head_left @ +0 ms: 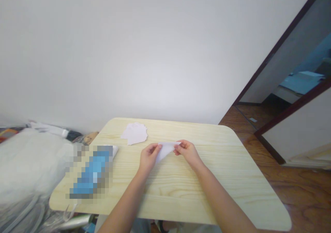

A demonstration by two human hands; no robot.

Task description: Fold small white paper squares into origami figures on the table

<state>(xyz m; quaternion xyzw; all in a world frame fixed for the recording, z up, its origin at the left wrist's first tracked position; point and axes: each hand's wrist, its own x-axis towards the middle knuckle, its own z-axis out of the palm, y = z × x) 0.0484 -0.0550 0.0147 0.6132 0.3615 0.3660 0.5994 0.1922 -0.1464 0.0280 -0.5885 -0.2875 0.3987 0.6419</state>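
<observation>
A small white folded paper triangle [165, 149] is held just above the light wooden table [207, 177], between both of my hands. My left hand [148, 157] pinches its left edge with closed fingers. My right hand [187, 151] pinches its upper right corner, fingers also closed. Behind them, toward the table's far edge, lies a stack of white cut paper pieces [134, 133], apart from both hands.
A blurred blue and grey object [90, 172] lies on the table's left side. Pale bags and clutter [26, 167] pile up left of the table. A white wall stands behind it. A dark-framed doorway [292, 98] and wooden floor are at the right.
</observation>
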